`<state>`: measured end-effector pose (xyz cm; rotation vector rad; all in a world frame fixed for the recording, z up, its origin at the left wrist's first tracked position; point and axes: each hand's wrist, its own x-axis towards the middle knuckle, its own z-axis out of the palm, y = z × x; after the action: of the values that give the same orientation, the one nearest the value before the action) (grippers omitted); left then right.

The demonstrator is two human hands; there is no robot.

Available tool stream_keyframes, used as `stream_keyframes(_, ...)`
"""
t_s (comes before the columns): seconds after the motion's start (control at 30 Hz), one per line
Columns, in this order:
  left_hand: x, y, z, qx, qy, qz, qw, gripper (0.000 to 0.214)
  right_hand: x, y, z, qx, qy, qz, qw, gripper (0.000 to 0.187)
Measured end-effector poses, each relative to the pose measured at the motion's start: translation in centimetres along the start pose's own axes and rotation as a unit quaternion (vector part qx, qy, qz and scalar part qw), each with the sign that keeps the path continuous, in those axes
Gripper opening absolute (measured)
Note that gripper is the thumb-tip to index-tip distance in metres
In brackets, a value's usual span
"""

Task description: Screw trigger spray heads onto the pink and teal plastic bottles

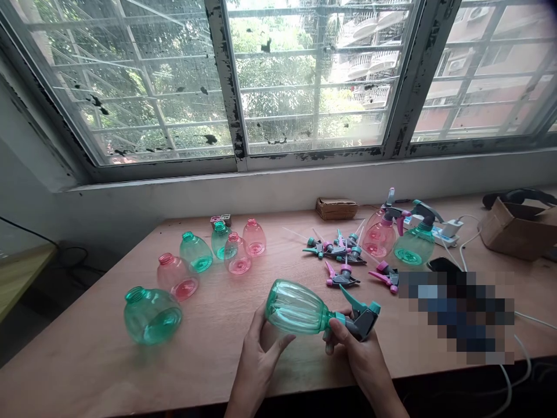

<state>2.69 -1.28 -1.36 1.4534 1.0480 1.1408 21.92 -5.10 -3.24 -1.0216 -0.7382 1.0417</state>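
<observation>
I hold a green ribbed spray bottle [298, 310] sideways above the wooden table [87, 360]. My left hand [260, 348] cups its rounded body from below, fingers curled around it. My right hand [357, 348] grips the neck and the grey and teal trigger sprayer head [362, 318] fitted on the bottle.
Several capless green and pink bottles [195, 252] lie at the left, one large green one [151, 316] nearest. Loose sprayer heads [342, 249] lie in the middle. Two assembled bottles [394, 238] stand at the right, near a power strip [444, 231], a phone [444, 266] and a cardboard box [516, 229].
</observation>
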Motion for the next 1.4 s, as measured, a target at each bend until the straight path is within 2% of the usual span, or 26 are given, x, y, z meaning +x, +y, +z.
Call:
stream_keyframes(0.17, -0.34, 0.35, 0.11, -0.045, 0.009, -0.032, 0.998, 0.044, -0.02, 0.06, 0.22, 0.003, 0.004, -0.001, 1.0, 0.037)
stream_keyframes(0.37, -0.29, 0.07, 0.02, -0.003, 0.009, 0.001, 1.0, 0.049, 0.07, 0.04, -0.19, -0.009, -0.019, 0.01, 1.0, 0.033)
stream_keyframes(0.6, -0.52, -0.08, -0.1, -0.023, 0.003, -0.03, 0.999, 0.039, 0.09, 0.16, -0.31, 0.001, -0.002, 0.012, 1.0, 0.033)
stream_keyframes(0.8, -0.16, -0.25, -0.03, 0.006, 0.001, 0.017, 1.0, 0.047, 0.12, 0.15, -0.33, 0.004, 0.004, 0.007, 1.0, 0.031)
stream_keyframes(0.93, -0.32, 0.08, 0.05, 0.024, -0.013, -0.003, 1.0, 0.043, 0.13, 0.35, -0.21, 0.004, 0.024, -0.006, 1.0, 0.033)
stream_keyframes(1.07, -0.42, -0.02, -0.12, -0.01, -0.025, -0.025, 0.999, 0.036, 0.11, 0.54, -0.1, -0.004, 0.03, -0.004, 1.0, 0.035)
stream_keyframes(1.27, 0.06, -0.15, -0.1, 0.062, -0.008, 0.035, 0.997, 0.048, 0.27, 0.7, -0.04, -0.003, 0.055, -0.028, 0.998, 0.036)
stream_keyframes(1.4, -0.17, 0.14, -0.01, 0.019, -0.028, -0.003, 0.999, 0.04, 0.36, 0.83, -0.28, 0.01, 0.045, -0.018, 0.999, 0.04)
